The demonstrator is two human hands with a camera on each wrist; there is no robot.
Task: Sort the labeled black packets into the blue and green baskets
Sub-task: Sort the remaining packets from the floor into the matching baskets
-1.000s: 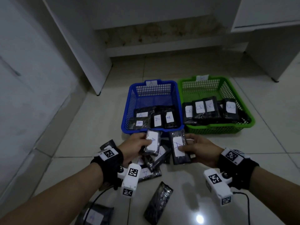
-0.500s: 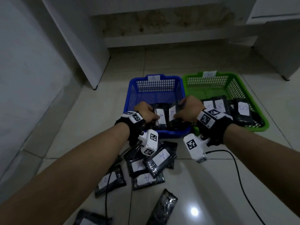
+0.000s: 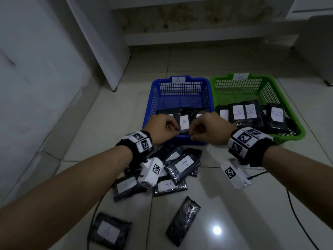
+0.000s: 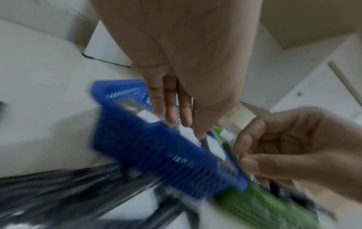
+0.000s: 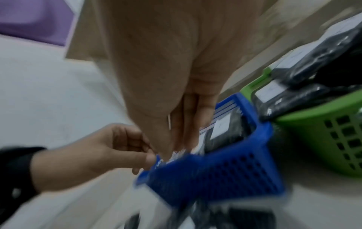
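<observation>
Packets marked A (image 3: 184, 123) now lie in the blue basket (image 3: 180, 91); a second ago each hand gripped one. Left hand (image 3: 160, 127) and right hand (image 3: 209, 129) hover loosely curled, empty; more wait on the floor (image 3: 234, 204).

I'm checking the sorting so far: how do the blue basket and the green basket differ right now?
The blue basket has a tag marked A on its far rim; the writing on the green basket tag is unreadable. Both hands, left hand and right hand, are at the blue basket's near edge; none are at the green one. Blue holds A-labelled packets, green holds packets with a different mark. Both are mesh-walled and side by side.
</observation>
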